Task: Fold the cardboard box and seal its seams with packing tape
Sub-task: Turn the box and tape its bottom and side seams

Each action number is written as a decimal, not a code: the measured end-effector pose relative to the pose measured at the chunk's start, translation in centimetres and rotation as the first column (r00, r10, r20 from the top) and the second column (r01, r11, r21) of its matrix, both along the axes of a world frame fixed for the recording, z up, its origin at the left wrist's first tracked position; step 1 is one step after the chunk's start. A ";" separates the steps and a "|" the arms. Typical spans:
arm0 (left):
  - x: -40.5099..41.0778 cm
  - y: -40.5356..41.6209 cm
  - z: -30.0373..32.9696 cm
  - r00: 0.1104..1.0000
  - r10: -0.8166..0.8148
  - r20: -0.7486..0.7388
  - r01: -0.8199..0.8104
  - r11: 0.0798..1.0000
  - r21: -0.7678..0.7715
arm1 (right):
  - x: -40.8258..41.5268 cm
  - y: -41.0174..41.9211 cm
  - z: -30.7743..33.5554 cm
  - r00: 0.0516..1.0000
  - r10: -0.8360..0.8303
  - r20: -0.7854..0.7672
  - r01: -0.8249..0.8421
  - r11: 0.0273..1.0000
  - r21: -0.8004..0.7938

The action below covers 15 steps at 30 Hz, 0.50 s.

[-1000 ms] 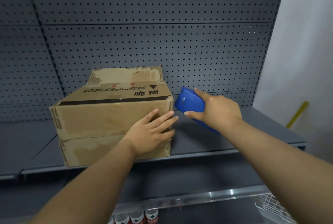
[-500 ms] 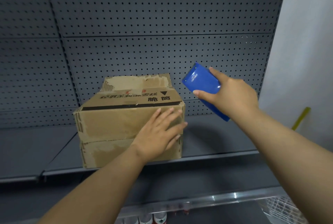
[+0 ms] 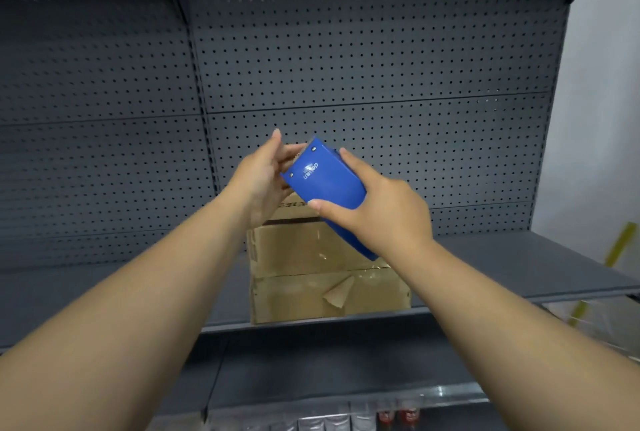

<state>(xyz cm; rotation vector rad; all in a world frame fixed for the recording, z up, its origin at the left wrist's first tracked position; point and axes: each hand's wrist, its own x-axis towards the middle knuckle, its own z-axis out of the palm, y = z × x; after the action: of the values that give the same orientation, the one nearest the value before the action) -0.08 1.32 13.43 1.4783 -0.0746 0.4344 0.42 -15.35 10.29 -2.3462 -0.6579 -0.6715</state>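
A brown cardboard box (image 3: 304, 257) stands on the grey shelf (image 3: 519, 268), its top flaps folded down; a torn scrap of paper peels from its front face. My right hand (image 3: 377, 219) grips a blue tape dispenser (image 3: 327, 184) and holds it up in front of the box's upper part. My left hand (image 3: 263, 177) is raised at the dispenser's front end, fingers touching it there; what the fingertips do behind the blue shell is hidden. Neither hand touches the box.
A grey pegboard back wall (image 3: 346, 67) rises behind the shelf. A yellow stick (image 3: 620, 247) leans at the far right by the white wall. Bottles (image 3: 391, 416) show on a lower shelf below.
My left hand left the box's front face and rose to the dispenser's front end. My right hand lifted the dispenser up and leftward over the box. The camera tilted upward.
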 end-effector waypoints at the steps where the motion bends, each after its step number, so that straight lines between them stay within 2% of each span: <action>1: -0.8 0.4 0.3 0.999 -0.024 -0.033 0.025 1.000 0.012 | -0.6 0.6 -0.1 1.000 0.007 -0.004 -0.007 1.000 -0.005; 6: -3.5 1.6 0.7 0.985 -0.090 -0.145 0.091 0.996 -0.004 | -3.2 2.5 -0.6 1.000 0.002 -0.024 -0.002 1.000 -0.013; 10: -4.9 2.1 0.5 0.938 -0.255 -0.235 0.254 0.967 -0.036 | -4.6 2.7 -1.3 1.000 0.002 -0.025 -0.002 1.000 0.010; 13: -5.6 2.4 0.1 0.902 -0.350 -0.254 0.335 0.937 -0.102 | -5.6 2.2 -1.9 1.000 0.010 -0.022 -0.010 1.000 0.016; 15: -5.8 2.4 -0.2 0.903 -0.344 -0.256 0.329 0.939 -0.101 | -6.2 1.7 -2.2 1.000 0.020 -0.022 -0.020 1.000 0.003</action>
<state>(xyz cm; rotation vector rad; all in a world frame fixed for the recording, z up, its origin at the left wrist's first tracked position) -5.89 3.76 13.26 1.4223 -0.0984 -0.0488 -5.83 -13.66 8.11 -2.3378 -0.6696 -0.6364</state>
